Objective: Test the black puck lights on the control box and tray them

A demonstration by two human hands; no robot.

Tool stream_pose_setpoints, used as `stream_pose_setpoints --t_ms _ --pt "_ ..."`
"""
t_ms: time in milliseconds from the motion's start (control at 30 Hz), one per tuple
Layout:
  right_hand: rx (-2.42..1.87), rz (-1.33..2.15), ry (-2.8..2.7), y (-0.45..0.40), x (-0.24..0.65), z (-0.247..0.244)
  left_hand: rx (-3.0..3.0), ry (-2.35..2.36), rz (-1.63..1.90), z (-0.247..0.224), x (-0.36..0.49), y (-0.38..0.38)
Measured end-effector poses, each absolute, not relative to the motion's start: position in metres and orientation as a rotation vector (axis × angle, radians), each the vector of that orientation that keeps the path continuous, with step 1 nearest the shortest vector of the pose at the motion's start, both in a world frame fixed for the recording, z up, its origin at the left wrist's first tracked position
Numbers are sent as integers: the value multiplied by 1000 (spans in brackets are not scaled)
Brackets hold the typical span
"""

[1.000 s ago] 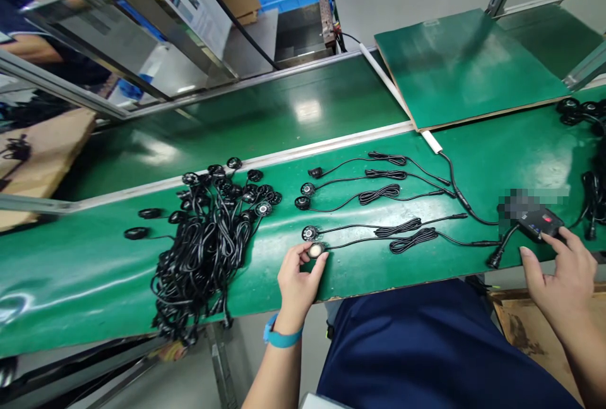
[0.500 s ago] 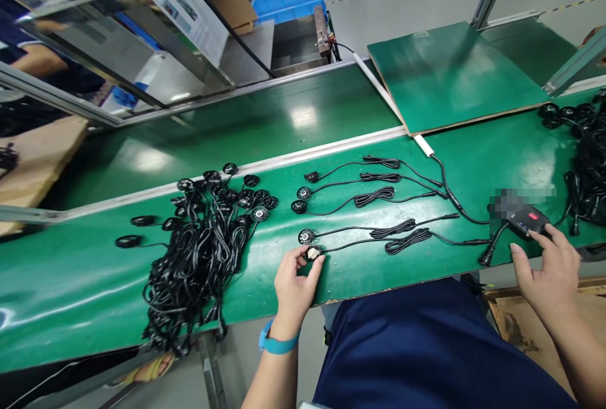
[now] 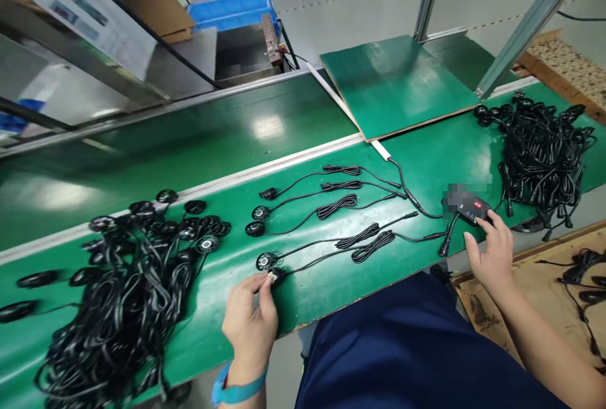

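Observation:
My left hand [image 3: 250,317], with a blue wristband, pinches a small pale piece [image 3: 271,277] at the round black end of the nearest cable [image 3: 373,247]. Beside it lies another round-ended cable [image 3: 266,261]. Three more cables with bundled middles, one of them this cable [image 3: 337,207], are laid out farther back. My right hand [image 3: 495,251] has its fingers apart, fingertips touching the lower edge of a black box [image 3: 475,207] with a red display. A short black connector [image 3: 445,243] hangs off that box.
Tangled black cables [image 3: 127,295] are heaped at the left, and another heap [image 3: 544,150] sits at the right. A green board [image 3: 398,87] lies across the back of the green table [image 3: 322,308]. Metal posts [image 3: 525,30] rise behind; a wooden pallet [image 3: 530,289] is at lower right.
The view has swung to the right, showing more of the right heap. My left hand has lifted the pale piece slightly from the round end, which now looks tilted. My right hand stays at the box.

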State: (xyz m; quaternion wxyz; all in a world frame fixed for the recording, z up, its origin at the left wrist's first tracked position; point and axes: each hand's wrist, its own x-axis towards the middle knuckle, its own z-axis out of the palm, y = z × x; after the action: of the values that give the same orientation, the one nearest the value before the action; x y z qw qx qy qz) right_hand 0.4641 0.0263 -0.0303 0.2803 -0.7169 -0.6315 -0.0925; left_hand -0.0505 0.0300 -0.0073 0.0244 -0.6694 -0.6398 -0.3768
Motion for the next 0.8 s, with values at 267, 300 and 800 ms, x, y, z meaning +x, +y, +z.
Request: stream_pose_setpoints --t_ms 267,300,800 --pt "-1937 -246 -1680 26 473 -45 -2087 -1904 -1117 -5 -52 30" --pt "-1935 -252 -1677 26 474 -46 -2131 -1886 -1087 -4 -54 30" --pt "-1979 -287 -1645 27 471 -50 -1869 -2401 -1251 4 -73 60"
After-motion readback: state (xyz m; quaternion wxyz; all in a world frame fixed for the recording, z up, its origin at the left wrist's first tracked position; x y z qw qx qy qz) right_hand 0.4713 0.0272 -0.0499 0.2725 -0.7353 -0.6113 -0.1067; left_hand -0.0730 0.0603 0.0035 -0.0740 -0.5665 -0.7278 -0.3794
